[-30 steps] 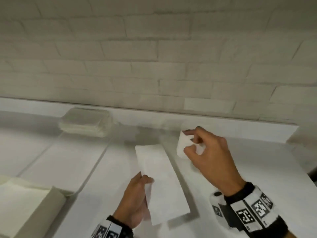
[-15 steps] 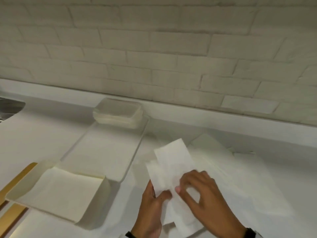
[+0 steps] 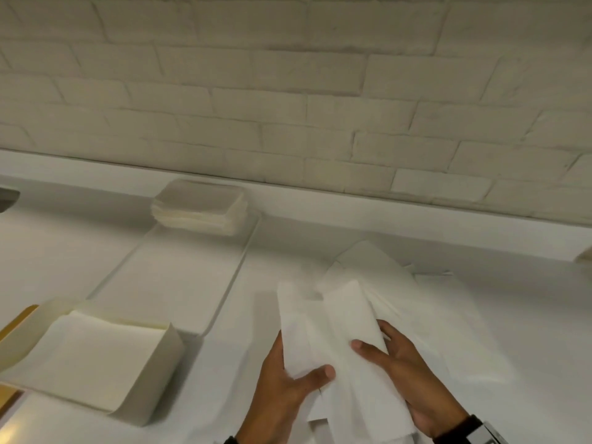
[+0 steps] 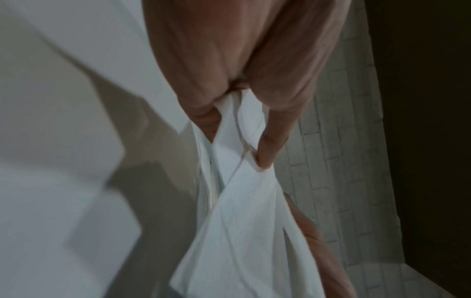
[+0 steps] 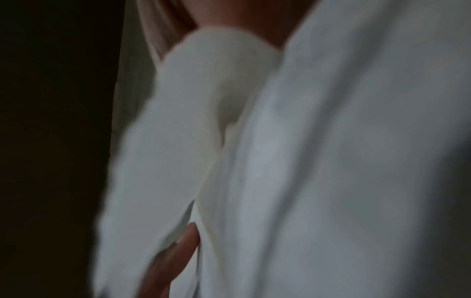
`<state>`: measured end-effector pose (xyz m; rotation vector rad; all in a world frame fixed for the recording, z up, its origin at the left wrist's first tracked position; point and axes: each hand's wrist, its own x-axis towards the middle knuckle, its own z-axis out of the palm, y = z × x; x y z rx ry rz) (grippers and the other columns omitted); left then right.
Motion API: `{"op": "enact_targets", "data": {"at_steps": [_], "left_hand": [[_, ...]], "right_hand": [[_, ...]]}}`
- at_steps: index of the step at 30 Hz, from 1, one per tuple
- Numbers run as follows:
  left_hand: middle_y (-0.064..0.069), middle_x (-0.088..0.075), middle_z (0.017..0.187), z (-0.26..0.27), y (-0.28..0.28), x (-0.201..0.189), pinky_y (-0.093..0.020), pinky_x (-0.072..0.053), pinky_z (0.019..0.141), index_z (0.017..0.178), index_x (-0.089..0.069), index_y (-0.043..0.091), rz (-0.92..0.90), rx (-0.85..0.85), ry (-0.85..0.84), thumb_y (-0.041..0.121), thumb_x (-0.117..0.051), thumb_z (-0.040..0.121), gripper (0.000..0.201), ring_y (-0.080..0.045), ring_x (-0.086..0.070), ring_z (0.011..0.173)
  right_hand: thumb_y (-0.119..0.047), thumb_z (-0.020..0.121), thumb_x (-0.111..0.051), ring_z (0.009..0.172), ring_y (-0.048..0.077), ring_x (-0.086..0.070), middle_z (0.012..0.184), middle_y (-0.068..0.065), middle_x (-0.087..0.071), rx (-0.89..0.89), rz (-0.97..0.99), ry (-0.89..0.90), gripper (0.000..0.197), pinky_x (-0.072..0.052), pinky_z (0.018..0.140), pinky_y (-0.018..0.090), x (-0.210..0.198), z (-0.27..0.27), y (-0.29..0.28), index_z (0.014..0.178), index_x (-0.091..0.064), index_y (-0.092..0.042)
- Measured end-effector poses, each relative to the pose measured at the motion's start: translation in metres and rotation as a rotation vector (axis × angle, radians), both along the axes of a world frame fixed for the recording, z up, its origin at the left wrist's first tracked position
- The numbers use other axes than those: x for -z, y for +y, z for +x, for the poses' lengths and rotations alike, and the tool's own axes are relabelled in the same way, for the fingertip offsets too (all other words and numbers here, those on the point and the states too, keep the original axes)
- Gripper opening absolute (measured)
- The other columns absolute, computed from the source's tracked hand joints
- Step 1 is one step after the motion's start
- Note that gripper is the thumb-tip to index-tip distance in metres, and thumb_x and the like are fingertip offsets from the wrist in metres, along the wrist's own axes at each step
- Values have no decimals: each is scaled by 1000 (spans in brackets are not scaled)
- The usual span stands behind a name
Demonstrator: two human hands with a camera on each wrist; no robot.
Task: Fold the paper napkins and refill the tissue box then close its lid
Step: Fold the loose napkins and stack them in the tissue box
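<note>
Low in the head view, both hands hold a bundle of folded white napkins [image 3: 346, 357] just above the counter. My left hand [image 3: 288, 379] grips its left side with the thumb on top. My right hand [image 3: 407, 373] grips the right side, thumb pressed on the upper strip. In the left wrist view, thumb and fingers of the left hand [image 4: 234, 141] pinch the napkins [image 4: 242, 211]. The blurred right wrist view is filled by the napkins [image 5: 305, 161]. The open tissue box [image 3: 153, 373] sits at lower left with napkins inside.
A flat white tray [image 3: 173, 283] lies beyond the box, with a stack of napkins [image 3: 198, 206] at its far end. Loose unfolded napkins [image 3: 426, 302] are spread on the counter to the right. A gold-edged piece [image 3: 16, 318] sits left of the box. A brick wall backs the counter.
A second ago my left hand pressed one long napkin flat while the right held a small piece. Both hands have since come together and lifted the folded napkins; the view turned left toward the box.
</note>
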<state>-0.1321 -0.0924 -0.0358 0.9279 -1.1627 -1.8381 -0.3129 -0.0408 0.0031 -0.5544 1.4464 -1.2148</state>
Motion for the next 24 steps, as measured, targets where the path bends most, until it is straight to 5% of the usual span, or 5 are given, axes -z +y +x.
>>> {"op": "enact_targets", "data": {"at_steps": [6, 10, 15, 21, 24], "left_hand": [[7, -79, 108, -32, 20, 7, -18, -58, 73, 117, -69, 23, -44, -113, -141, 18, -93, 55, 67, -8, -74, 98], [3, -78, 113, -52, 33, 8, -35, -60, 87, 123, -67, 25, -58, -45, -171, 30, -95, 55, 73, -17, -74, 105], [1, -77, 117, -73, 53, 9, -38, -52, 99, 120, -73, 22, 59, 59, -150, 46, -82, 67, 59, -18, -72, 112], [19, -79, 87, -91, 64, -1, -27, -52, 83, 100, -72, 29, 114, 99, -237, 46, -74, 86, 22, 3, -74, 84], [20, -77, 105, -91, 61, -2, -27, -52, 94, 115, -68, 30, 78, 86, -272, 54, -76, 82, 41, 3, -72, 99]], "right_hand": [[3, 76, -76, 98, 34, -72, 106, 16, -74, -73, -15, -114, 47, -60, 76, 39, 9, -33, 15, 119, -60, -5], [-13, 62, -91, 102, 33, -71, 110, 15, -73, -118, -4, -111, 66, -55, 92, 48, 16, -53, 24, 121, -63, -5], [-12, 74, -81, 102, 29, -71, 109, 11, -74, -99, -62, -106, 45, -53, 96, 49, 16, -65, 31, 117, -67, -6], [-57, 75, -70, 103, 3, -67, 116, -17, -67, -151, -42, 63, 51, -53, 92, 28, 13, -56, 33, 119, -51, -42], [-64, 57, -68, 110, 21, -59, 127, 3, -54, -57, 52, 26, 60, -46, 99, 41, 22, -60, 21, 104, -51, -32]]}}
